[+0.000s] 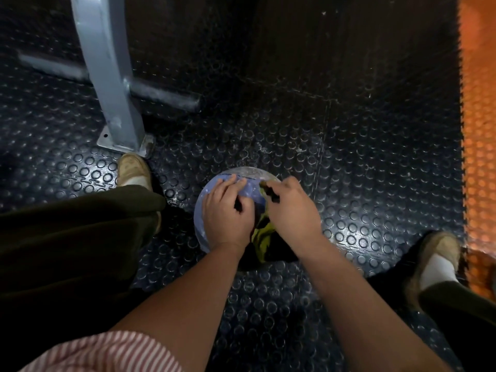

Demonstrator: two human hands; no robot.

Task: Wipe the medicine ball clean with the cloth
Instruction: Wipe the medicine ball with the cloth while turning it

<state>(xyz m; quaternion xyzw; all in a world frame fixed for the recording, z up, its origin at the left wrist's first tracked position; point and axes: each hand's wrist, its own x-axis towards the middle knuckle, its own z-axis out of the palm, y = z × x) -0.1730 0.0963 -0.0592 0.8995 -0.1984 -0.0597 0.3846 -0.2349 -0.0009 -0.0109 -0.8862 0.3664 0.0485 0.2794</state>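
head view looks down on the medicine ball [251, 192], which sits on the studded black floor [349, 183] between two shoes. i see the left hand [228, 213] spread flat over its near left side, holding nothing. the right hand [291, 210] bunches the black and yellow cloth [261, 237] against its right side. a grey metal post [112, 76] stands just beyond the left shoe [134, 167], and an orange mat [477, 130] edges the right.

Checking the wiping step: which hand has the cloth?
The right hand grips the dark and yellow cloth against the medicine ball; the left hand rests on the ball's blue surface.
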